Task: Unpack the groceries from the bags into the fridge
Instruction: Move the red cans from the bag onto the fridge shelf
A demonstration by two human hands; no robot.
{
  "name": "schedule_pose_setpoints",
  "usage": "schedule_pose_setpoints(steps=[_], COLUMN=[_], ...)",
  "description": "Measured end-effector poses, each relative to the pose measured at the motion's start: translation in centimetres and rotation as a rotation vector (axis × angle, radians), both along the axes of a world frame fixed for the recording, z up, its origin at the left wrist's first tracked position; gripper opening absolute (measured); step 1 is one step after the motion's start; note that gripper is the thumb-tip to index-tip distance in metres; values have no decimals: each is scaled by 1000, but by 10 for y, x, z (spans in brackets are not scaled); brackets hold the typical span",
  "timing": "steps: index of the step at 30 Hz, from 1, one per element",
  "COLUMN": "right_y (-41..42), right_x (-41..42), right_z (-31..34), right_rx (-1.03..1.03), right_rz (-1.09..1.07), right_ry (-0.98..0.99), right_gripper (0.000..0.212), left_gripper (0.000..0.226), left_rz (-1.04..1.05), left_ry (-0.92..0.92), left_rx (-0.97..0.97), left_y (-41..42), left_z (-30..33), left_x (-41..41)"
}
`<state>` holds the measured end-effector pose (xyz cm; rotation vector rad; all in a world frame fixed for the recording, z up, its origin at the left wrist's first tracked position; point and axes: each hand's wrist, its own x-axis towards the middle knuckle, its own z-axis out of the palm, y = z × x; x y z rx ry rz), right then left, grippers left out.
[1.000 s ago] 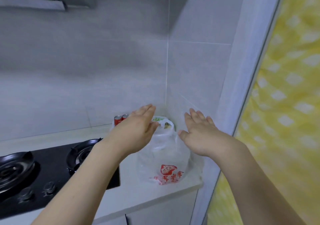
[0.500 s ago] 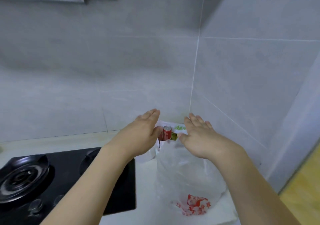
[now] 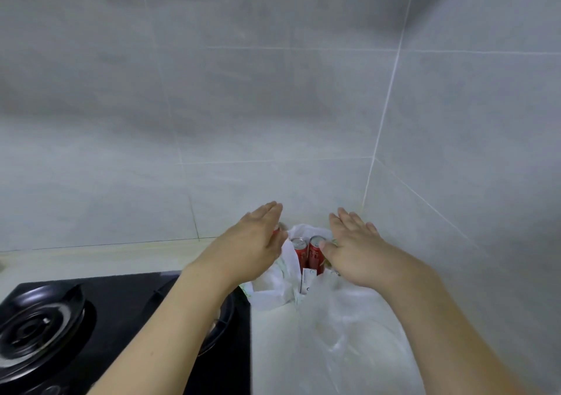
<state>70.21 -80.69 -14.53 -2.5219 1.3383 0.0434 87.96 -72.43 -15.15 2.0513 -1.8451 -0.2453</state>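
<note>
A thin white plastic grocery bag point(image 3: 343, 328) stands on the pale counter in the tiled corner. Two red drink cans point(image 3: 308, 255) stand upright between my hands, among the bags' white plastic. A second white bag point(image 3: 270, 285) sits just left of the cans. My left hand point(image 3: 252, 246) hovers flat, fingers straight, over the left side of the opening. My right hand point(image 3: 355, 252) hovers flat over the right side, its thumb near the right can. Neither hand holds anything. The fridge is out of view.
A black gas hob point(image 3: 91, 334) with round burners point(image 3: 39, 328) fills the lower left, its edge next to the bags. Grey tiled walls point(image 3: 273, 106) meet in a corner right behind the bags. The counter strip point(image 3: 91, 258) runs along the wall to the left.
The view has moved closer and lower onto the bags, and the yellow surface at the right has left the frame. Both hands reached further over the opening; two cans now show.
</note>
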Motion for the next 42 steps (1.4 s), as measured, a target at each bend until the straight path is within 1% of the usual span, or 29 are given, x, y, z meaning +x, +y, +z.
schedule_pose_setpoints(steps=[2,5,10,15,21,24,26,29,32,35,38,42], right_y=[-19,-44,-88,-133,-194,-219,-233,-249,-263,-273,-279,-282], right_x=[11,30,66,109,157,177,190,207,221,231,235,235], right_z=[-6,-17,-43,-76,-129,-156,-174,-200,-223,-239,-250,-262], right_rx=[6,37,97,174,226,251,261,274,253,215,212,288], right_rz=[17,70,143,191,213,190,168,152,143,129,122,80], right_ry=[-2,2,-21,-77,-116,-117,-115,-138,-155,-182,-205,-274], right_gripper=[63,61,61,62,62,62,58,51,53,47,50,55], left_gripper=[53,59,59,59,61,56,54,58,59,64,65,67], left_rz=[35,115,196,251,303,327,321,289,269,268,251,225], left_ry=[14,27,56,93,188,235,240,184,146,136,161,222], left_rx=[1,11,32,80,148,169,207,246,286,296,272,258], left_y=[-11,-27,-51,-88,-148,-177,-193,-216,-232,-243,-250,-260], left_z=[-5,-13,-38,-74,-127,-155,-171,-195,-214,-228,-236,-242], left_x=[13,34,65,101,140,152,158,168,180,189,194,200])
